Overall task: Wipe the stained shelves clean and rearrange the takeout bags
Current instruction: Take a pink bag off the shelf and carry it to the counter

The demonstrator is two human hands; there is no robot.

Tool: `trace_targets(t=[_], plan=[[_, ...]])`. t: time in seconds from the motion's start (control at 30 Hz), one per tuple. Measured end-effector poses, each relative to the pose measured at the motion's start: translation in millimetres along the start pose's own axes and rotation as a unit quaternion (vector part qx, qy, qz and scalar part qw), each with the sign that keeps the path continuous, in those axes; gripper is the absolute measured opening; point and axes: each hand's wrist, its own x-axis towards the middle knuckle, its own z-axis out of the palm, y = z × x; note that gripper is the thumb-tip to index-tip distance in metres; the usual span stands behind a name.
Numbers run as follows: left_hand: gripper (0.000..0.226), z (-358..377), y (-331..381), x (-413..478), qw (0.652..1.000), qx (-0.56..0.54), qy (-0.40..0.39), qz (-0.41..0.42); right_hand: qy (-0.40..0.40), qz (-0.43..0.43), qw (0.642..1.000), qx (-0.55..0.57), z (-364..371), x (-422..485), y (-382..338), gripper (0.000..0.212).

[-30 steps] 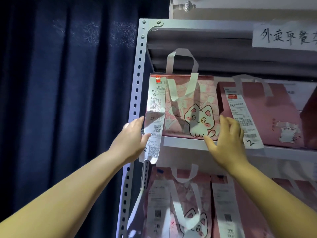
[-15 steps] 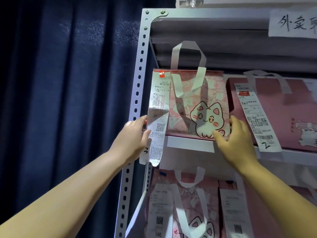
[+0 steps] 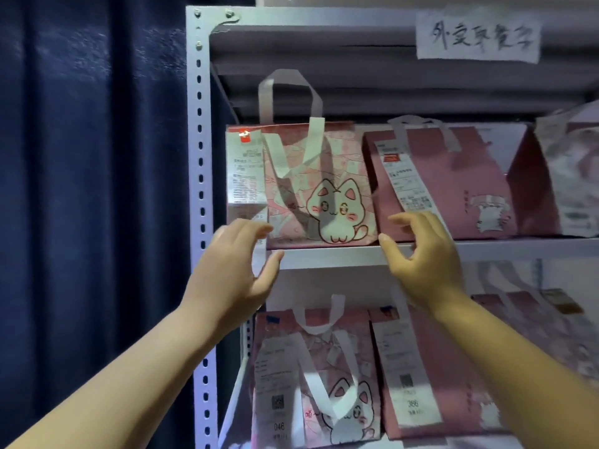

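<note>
1. Progress: judging by this moment, the work is in the bag-arranging part. No cloth is in view. The visible front lip of the upper shelf [image 3: 330, 256] looks pale, but the light is too dim to tell whether stains are left on it.
2. The cat-print takeout bag [image 3: 319, 186] stands upright at the left end of that shelf, centre of the frame, close to the perforated metal post [image 3: 199, 157]. Just to its right stands a plain pink bag [image 3: 453, 183], leaning a little, and a third bag [image 3: 570, 176] is at the right edge.
3. Left hand [image 3: 233, 273]: spread, fingers loosely curved, holding nothing, at the bag's lower left corner. I cannot tell whether it touches.
4. Right hand [image 3: 424, 257]: likewise spread and empty, fingers curved, with the thumb tip at the bag's lower right corner.
5. Look of the bag: pink, with a white cartoon cat, pale strap handles (one loop up, one drooping down the front) and a long receipt [image 3: 246, 170] down its left side.
6. Left to do, probably: the lower-shelf bags [image 3: 317, 377] at the bottom of the frame, and any wiping.
</note>
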Motion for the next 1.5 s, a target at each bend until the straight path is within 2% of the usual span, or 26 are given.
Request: trace_targets(t=[0.23,0.5,0.67,0.8,1.0,1.17,1.3,1.4,1.5], plan=[[0.033,36.1,50.4,3.7,0.997,-0.045,-0.037,0.051,-0.007,0.014,0.999,-0.043,-42.0,-11.2,38.4,0.017],[0.034,92.6,104.9,35.7,0.994,-0.048,-0.045,0.082,-0.004,0.052,0.995,-0.082,-73.6,15.5,121.1,0.026],[0.044,133.0,129.9,67.4,0.998,0.003,-0.026,0.051,-0.005,0.036,0.993,-0.109,-81.0,35.5,169.5,0.038],[0.052,152.8,134.6,80.1,0.996,0.087,-0.027,-0.001,-0.041,0.04,0.989,-0.138,-77.7,49.6,198.0,0.051],[0.048,159.8,137.8,83.0,0.982,0.17,-0.05,-0.059,-0.091,0.09,0.988,-0.086,-71.0,54.7,217.6,0.061],[0.042,165.0,143.1,81.5,0.987,0.12,-0.055,-0.094,-0.107,0.104,0.988,-0.046,-70.5,53.0,224.5,0.06],[0.038,168.5,145.5,78.2,0.993,0.056,-0.026,-0.102,-0.101,0.112,0.988,-0.039,-71.4,53.9,226.4,0.058],[0.039,168.8,144.6,77.1,0.993,0.06,0.0,-0.1,-0.09,0.106,0.99,-0.035,-72.1,52.9,226.3,0.055],[0.039,169.3,142.6,77.6,0.993,0.069,-0.007,-0.1,-0.091,0.105,0.99,-0.033,-71.9,51.9,226.1,0.052]])
